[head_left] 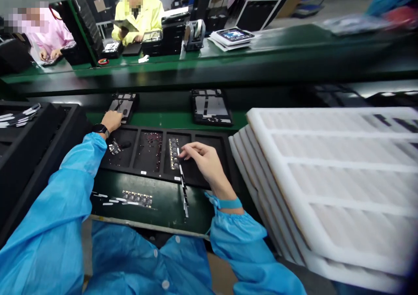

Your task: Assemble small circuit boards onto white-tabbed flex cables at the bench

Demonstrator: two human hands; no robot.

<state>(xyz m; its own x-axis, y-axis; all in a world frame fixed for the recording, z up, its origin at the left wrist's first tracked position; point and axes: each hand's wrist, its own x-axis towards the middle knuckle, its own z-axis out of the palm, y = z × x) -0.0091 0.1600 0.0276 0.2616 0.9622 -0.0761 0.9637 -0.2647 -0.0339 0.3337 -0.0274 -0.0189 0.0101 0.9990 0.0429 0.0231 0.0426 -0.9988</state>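
My left hand [112, 120] reaches forward to a small black device [123, 105] lying on the green belt, its fingers curled down on the near edge. My right hand [203, 160] rests in a black compartment tray [225, 143], fingertips pinched at the top of a long narrow strip [182, 177] that trails toward me over the tray's front edge. Beside the fingers lies a sheet of small parts [173, 152]. Both arms wear blue sleeves, and a dark watch [101, 130] is on the left wrist.
A second black device [210, 107] lies on the belt further right. White foam trays [329, 173] are stacked at my right. Black trays [29, 142] stand at my left. More part strips [129, 198] lie on the green mat. Two people work across the line.
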